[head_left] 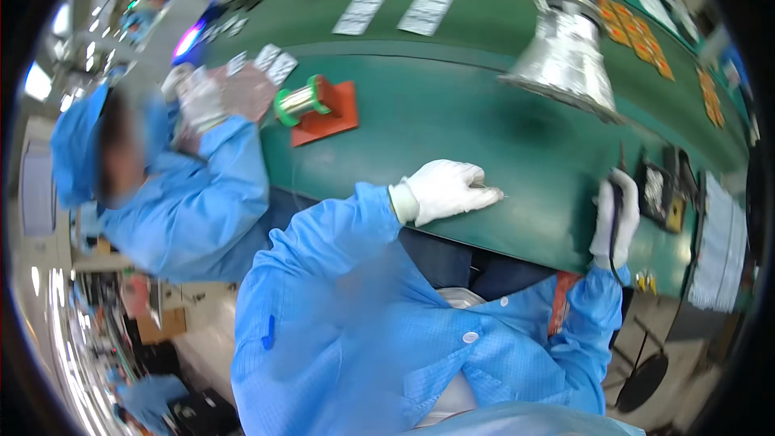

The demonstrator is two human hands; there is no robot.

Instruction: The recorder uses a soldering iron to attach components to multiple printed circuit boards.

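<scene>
My left hand (452, 190), in a white glove, is closed just above the green bench mat. From its fingertips pokes a short end of thin solder wire (504, 196). At the right my right hand (615, 222), also gloved, grips a soldering iron (618, 194). The iron's thin tip points away from me, and its black cable hangs along my wrist. Beyond my left forearm a green spool of silvery solder wire (299, 102) sits on a red-orange stand (343, 113). Right of the iron stands a dark soldering iron holder (662, 187) with a yellow sponge.
A foil-wrapped fume hood (563, 64) hangs over the bench. White label sheets (430, 6) and dark flat pieces lie on the raised back shelf, with orange circuit boards (638, 32) at right. A co-worker (186, 186) in blue sits at my left. A light-blue cloth (717, 246) hangs at the right edge.
</scene>
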